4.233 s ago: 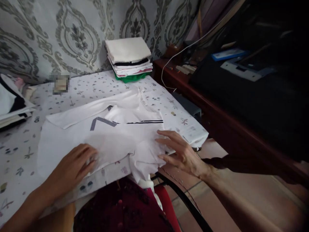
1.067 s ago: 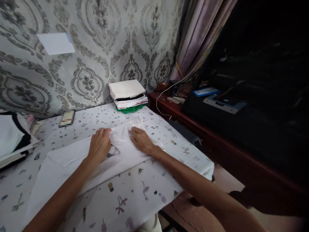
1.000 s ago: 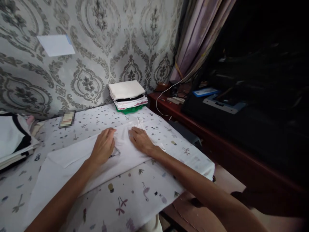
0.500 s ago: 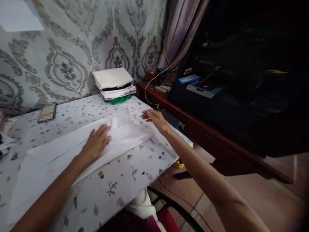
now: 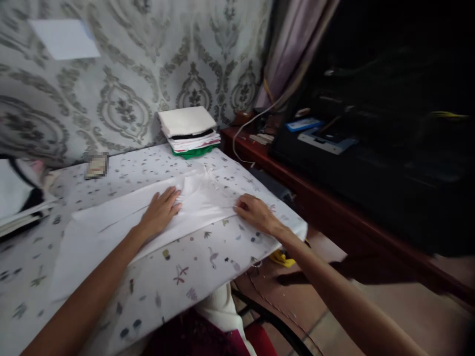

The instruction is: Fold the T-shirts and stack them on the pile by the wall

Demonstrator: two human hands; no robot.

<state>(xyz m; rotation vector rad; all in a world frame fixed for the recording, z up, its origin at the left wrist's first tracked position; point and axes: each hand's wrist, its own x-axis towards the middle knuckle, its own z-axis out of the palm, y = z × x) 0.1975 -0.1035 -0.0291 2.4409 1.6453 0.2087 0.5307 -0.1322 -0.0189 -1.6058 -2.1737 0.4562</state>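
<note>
- My left hand [image 5: 161, 212] lies flat on the shirt [image 5: 202, 200], fingers extended, just left of the frame's centre.
- My right hand [image 5: 258, 212], right of centre, has its fingers curled at the shirt's right end; I cannot tell whether they pinch it.
- The white shirt stretches from centre to lower left across my table [image 5: 196, 277].
- A folded stack [image 5: 187, 122] sits upper centre; another pile [image 5: 17, 195], far left.

Garment [image 5: 198, 205] on table [image 5: 222, 259] — folded stack [image 5: 189, 123] behind
</note>
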